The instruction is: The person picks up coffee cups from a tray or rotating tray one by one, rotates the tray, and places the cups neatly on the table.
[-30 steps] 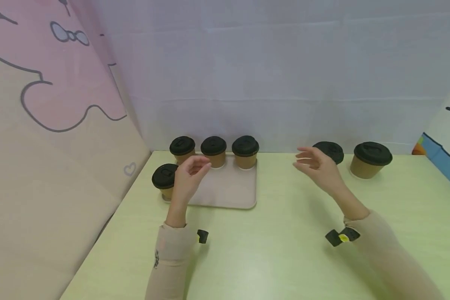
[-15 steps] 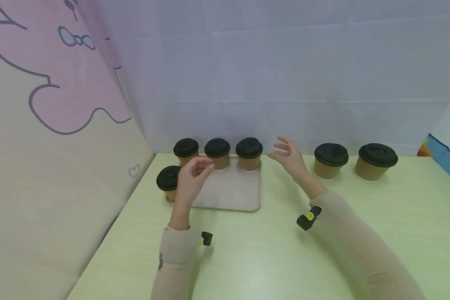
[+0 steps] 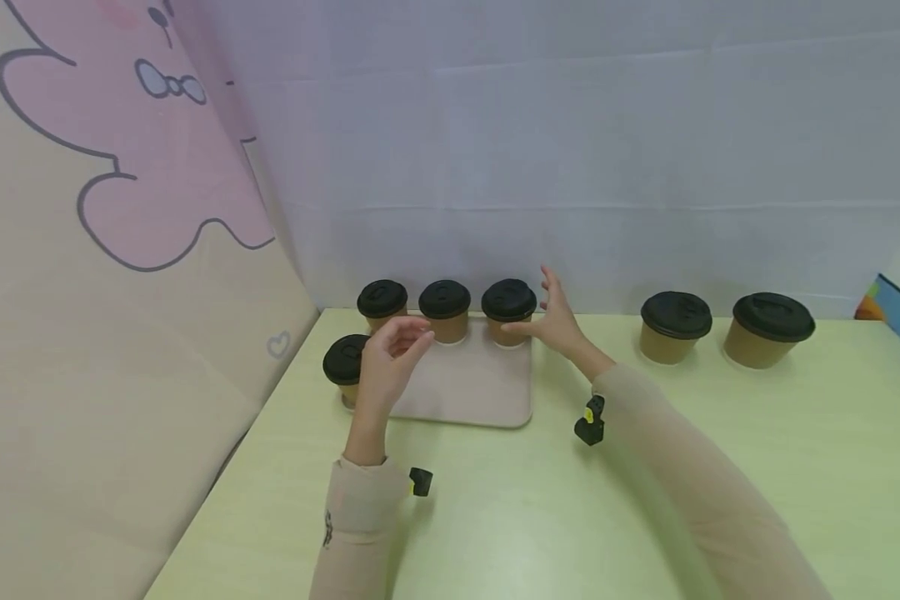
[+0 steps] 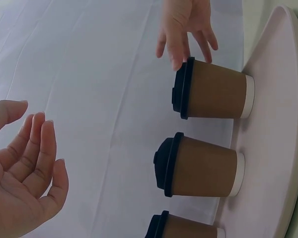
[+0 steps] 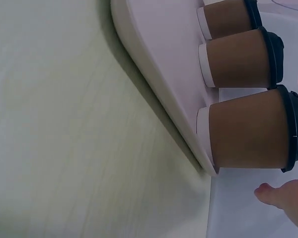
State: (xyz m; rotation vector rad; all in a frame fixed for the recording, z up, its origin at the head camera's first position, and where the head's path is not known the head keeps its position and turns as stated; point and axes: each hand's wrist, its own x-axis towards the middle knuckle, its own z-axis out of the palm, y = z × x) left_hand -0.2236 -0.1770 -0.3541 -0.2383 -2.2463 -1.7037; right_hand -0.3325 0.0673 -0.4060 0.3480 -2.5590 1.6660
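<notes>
The right hand [image 3: 558,325] is spread around the right side of a lidded paper cup [image 3: 507,310] at the back right of the tray [image 3: 468,387]; its grip is released, and whether a fingertip brushes the lid I cannot tell. That cup stands upright close to the tray's rim, so a sideways knock from the thumb or fingers could tip it over the edge onto the desk [image 3: 495,517]. Closing high would likely load the black lid alone and pop it off, since the body tapers below. A push leftward could drive it into the middle cup [image 3: 446,312]. The left hand [image 3: 390,358], loosely curved and holding nothing, overlaps the front-left cup [image 3: 343,362] in the head view; with their clearance unclear, a careless wrist drop could topple that one.
</notes>
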